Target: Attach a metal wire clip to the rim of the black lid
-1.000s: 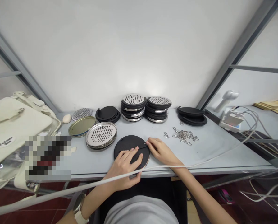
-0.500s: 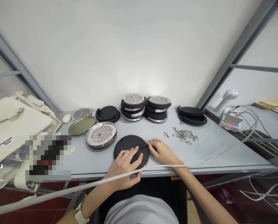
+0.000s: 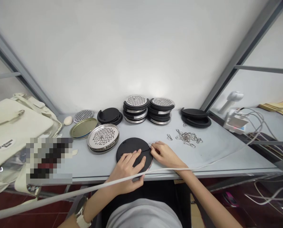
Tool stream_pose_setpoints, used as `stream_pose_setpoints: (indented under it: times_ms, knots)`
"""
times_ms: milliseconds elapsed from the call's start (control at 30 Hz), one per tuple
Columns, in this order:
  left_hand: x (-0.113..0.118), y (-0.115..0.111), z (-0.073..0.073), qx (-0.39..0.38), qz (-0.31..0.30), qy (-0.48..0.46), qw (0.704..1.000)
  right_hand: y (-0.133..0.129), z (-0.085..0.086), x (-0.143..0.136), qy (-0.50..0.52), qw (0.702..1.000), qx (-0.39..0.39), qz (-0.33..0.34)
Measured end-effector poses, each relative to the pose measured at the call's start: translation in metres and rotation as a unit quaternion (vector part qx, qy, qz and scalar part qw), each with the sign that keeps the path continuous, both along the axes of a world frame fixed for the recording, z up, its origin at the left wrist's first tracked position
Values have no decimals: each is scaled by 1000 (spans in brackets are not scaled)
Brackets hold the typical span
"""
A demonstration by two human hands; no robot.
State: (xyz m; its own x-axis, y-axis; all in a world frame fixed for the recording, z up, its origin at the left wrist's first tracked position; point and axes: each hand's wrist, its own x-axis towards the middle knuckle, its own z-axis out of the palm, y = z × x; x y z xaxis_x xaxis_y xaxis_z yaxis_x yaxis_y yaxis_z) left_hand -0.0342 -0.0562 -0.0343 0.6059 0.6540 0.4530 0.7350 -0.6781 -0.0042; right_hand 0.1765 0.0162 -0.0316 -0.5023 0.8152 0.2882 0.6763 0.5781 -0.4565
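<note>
A round black disc with a thin slit and a metallic rim showing at its lower right lies near the table's front edge. My left hand rests on it with fingers spread, thumb by the near edge. At the disc's right edge, my right hand pinches a small metal wire clip; only a bit of its loop shows past the fingertips. Similar wire clips lie in a loose pile to the right, with a single clip apart from them.
Perforated metal discs and a gold-coloured lid lie at the left. Stacks of discs in black covers stand along the wall; more black covers are at back right. A white cable crosses in front of my arms. A cream bag sits left.
My right fingertips have shifted very slightly at the disc's right edge, and a little more of the clip's wire loop shows. My left hand stays in place.
</note>
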Motion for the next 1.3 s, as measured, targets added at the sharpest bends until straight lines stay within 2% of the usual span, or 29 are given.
stream_pose_setpoints:
  times_ms: [1300]
  knots:
    - [0, 0, -3, -7, 2, 13, 1000, -1, 1, -1, -21, 1000, 21, 5]
